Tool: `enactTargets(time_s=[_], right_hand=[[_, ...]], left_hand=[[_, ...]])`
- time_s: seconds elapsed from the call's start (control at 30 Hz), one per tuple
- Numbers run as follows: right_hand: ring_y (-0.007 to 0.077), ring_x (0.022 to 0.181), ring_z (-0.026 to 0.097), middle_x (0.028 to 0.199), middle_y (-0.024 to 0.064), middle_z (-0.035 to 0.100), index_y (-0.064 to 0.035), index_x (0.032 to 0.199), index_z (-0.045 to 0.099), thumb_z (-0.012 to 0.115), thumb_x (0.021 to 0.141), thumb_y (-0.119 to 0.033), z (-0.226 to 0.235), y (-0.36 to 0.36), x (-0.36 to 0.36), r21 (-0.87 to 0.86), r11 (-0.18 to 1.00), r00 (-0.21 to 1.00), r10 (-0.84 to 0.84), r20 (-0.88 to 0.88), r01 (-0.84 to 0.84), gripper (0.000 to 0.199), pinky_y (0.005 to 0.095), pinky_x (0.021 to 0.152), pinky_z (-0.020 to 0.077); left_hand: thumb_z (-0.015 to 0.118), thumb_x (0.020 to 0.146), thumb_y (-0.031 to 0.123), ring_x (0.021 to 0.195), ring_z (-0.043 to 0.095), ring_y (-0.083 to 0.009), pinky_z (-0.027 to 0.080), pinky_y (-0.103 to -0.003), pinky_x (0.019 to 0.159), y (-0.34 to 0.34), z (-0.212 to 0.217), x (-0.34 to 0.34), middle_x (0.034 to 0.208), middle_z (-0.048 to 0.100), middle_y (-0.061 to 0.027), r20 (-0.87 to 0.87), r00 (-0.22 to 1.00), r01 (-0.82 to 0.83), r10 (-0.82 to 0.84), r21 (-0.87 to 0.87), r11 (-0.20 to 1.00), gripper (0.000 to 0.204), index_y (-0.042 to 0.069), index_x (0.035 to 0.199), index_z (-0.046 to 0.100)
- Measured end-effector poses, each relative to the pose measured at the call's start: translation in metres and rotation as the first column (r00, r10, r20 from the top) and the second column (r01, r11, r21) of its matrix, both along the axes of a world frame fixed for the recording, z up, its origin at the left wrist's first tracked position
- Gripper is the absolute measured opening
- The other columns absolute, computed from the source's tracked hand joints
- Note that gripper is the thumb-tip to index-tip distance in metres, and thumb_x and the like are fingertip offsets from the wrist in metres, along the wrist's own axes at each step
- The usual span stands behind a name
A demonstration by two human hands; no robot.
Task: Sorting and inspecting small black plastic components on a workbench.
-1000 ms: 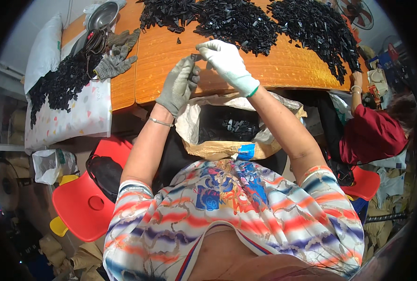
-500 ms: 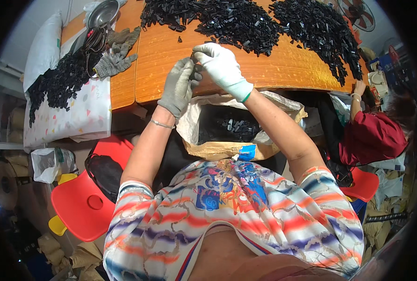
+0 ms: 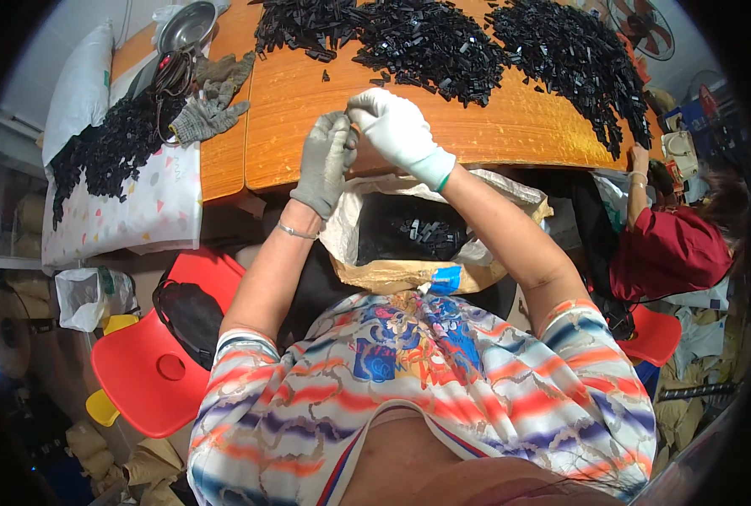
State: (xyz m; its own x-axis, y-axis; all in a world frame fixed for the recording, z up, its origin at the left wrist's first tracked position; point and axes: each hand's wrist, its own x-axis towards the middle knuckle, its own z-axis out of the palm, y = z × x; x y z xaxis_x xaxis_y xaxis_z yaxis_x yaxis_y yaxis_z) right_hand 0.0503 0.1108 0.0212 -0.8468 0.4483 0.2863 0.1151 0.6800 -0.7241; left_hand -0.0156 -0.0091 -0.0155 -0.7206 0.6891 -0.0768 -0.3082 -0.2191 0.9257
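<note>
Whatever the gloved fingers (image 3: 352,135) pinch seems too small to tell.

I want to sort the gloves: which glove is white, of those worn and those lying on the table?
The glove on the right hand is white. The left hand's glove and the spare gloves on the table are grey.

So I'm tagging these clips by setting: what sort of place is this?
Most likely a small workshop for hand-sorting or assembling parts. Heaps of small black plastic pieces cover an orange worktable, an open sack of the same pieces sits below, and both hands, left and right, wear work gloves.
</note>
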Motion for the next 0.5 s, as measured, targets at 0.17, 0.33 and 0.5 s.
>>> enactTargets(time_s=[0.17, 0.33, 0.5], right_hand=[[0.0365, 0.072, 0.062, 0.077, 0.0169, 0.063, -0.0069, 0.082, 0.059, 0.055, 0.081, -0.017, -0.006, 0.013, -0.001, 0.483, 0.866, 0.992, 0.114, 0.058, -0.128, 0.011, 0.0454, 0.064, 0.0493], [0.0374, 0.068, 0.062, 0.073, 0.0185, 0.062, -0.0045, 0.075, 0.057, 0.054, 0.078, -0.015, -0.005, 0.014, -0.004, 0.572, 0.793, 0.978, 0.176, 0.111, -0.208, 0.011, 0.0452, 0.059, 0.049], [0.0388, 0.07, 0.062, 0.072, 0.0192, 0.063, -0.0037, 0.08, 0.058, 0.053, 0.079, -0.016, -0.003, 0.009, 0.012, 0.53, 0.822, 0.971, 0.109, 0.212, -0.208, 0.014, 0.0456, 0.062, 0.0484]], left_hand=[[0.044, 0.096, 0.018, 0.056, 0.045, -0.0057, 0.037, -0.023, 0.048, 0.01, -0.005, 0.008, 0.068, 0.052, 0.0008, -0.249, 0.964, -0.133, 0.097, -0.133, 0.982, 0.021, 0.0, 0.092, 0.055], [0.046, 0.095, 0.022, 0.056, 0.046, -0.0092, 0.038, -0.027, 0.048, 0.021, -0.011, 0.007, 0.068, 0.052, -0.0017, -0.21, 0.964, -0.215, 0.165, -0.242, 0.946, 0.026, 0.001, 0.083, 0.055], [0.047, 0.096, 0.026, 0.044, 0.031, -0.0054, 0.024, -0.023, 0.039, 0.021, -0.003, 0.015, 0.058, 0.04, 0.0053, 0.058, 0.994, -0.076, 0.092, -0.227, 0.971, 0.023, 0.012, 0.078, 0.05]])
